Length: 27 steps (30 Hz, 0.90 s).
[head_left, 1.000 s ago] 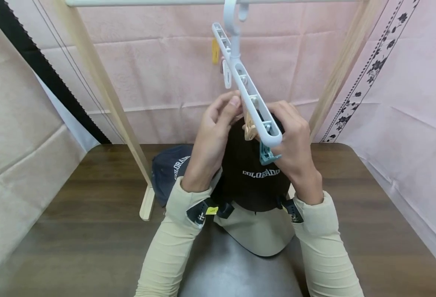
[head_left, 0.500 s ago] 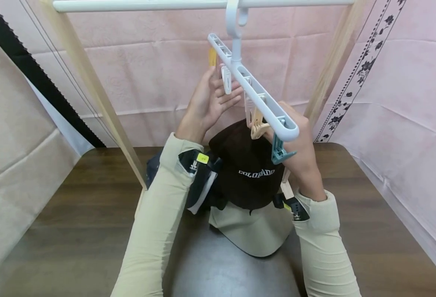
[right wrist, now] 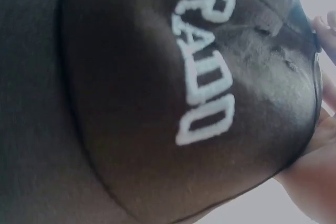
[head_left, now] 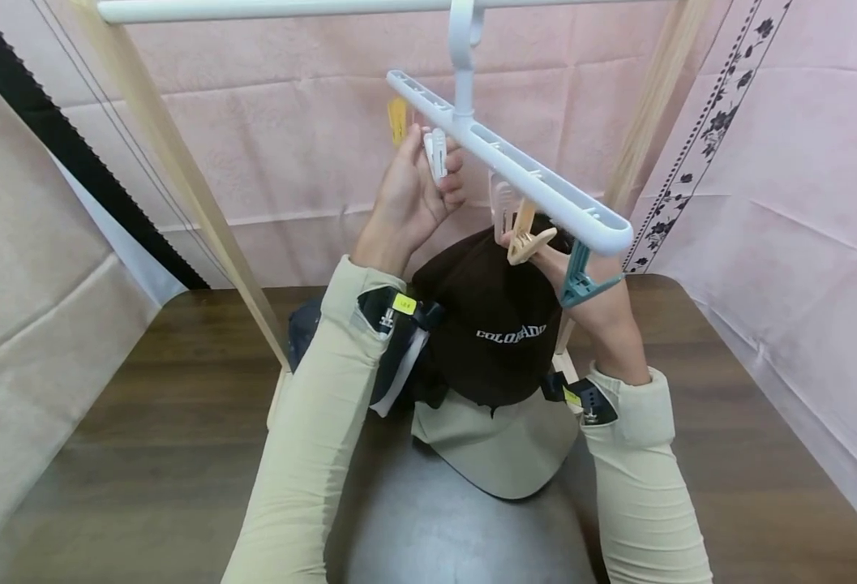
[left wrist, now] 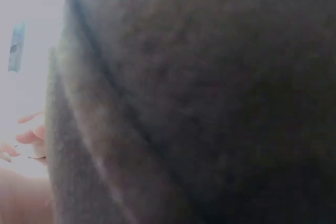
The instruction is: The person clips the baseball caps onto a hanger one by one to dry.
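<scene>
A light blue hanger (head_left: 545, 185) hangs by its hook, with clothespins along its bar. With thumb and fingers my left hand (head_left: 404, 207) pinches the white clothespin (head_left: 436, 154). Below the bar is a dark brown cap (head_left: 494, 304) with a beige brim (head_left: 501, 446) and white lettering, its crown up under the clothespins. My right hand (head_left: 606, 312) grips the cap near its top, fingers partly hidden behind the tan clothespin (head_left: 526, 239) and teal clothespin (head_left: 584, 282). The cap's lettered front (right wrist: 205, 77) fills much of the right wrist view; dark cloth (left wrist: 220, 87) fills the left wrist view.
The hook sits on a white rail (head_left: 275, 8) between wooden posts (head_left: 180, 170). A yellow clothespin (head_left: 397, 120) is at the hanger's far end. A navy cap (head_left: 302, 331) lies on the brown table (head_left: 143, 454), mostly behind my left forearm.
My left hand has left the cap's top, moved up and left, opened, then closed on the white clothespin. The hanger's near end has swung right. My right hand stays at the cap.
</scene>
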Each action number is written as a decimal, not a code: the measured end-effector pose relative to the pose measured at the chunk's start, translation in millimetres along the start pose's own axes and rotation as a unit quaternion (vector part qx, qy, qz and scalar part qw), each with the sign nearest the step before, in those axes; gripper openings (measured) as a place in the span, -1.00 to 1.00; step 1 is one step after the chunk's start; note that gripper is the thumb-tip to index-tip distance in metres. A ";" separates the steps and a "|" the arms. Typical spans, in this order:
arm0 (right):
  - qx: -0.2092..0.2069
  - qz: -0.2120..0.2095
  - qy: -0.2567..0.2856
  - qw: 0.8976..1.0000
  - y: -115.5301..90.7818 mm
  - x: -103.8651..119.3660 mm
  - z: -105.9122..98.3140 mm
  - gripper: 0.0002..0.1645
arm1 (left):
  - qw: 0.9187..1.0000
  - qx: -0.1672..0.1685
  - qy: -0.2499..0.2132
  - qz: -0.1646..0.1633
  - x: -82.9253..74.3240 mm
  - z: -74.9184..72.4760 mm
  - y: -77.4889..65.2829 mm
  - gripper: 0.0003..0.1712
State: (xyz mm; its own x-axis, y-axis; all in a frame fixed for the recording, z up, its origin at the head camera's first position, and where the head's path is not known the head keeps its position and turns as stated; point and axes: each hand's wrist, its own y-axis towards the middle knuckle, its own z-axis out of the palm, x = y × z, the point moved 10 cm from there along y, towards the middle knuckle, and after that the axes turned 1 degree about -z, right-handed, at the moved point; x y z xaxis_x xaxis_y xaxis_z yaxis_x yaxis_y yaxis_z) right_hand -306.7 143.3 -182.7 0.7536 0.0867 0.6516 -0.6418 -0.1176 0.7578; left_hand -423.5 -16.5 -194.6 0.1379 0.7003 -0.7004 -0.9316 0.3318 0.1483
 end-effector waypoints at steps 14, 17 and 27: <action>-0.039 0.026 -0.196 0.979 -0.9 13.6 -36.1 -0.78 | 0.999 0.004 -0.036 0.019 -2.5 -0.8 -29.0 -0.40; -0.011 0.092 -0.317 0.944 -6.2 15.7 -43.1 -0.75 | 0.999 0.006 -0.034 0.033 -8.2 0.2 -38.5 -0.42; 0.342 0.323 -0.474 0.744 -49.1 -36.3 -25.1 -0.42 | 0.998 0.024 0.004 0.058 -17.1 4.5 -75.5 -0.43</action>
State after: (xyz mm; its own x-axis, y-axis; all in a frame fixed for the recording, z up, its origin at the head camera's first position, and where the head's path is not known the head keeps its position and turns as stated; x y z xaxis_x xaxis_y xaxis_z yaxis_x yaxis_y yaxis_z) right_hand -306.1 170.7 -242.7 0.2887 -0.9053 0.3117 -0.9354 -0.3362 -0.1099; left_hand -353.9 -50.7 -190.7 0.0281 0.7305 -0.6824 -0.9243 0.2790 0.2606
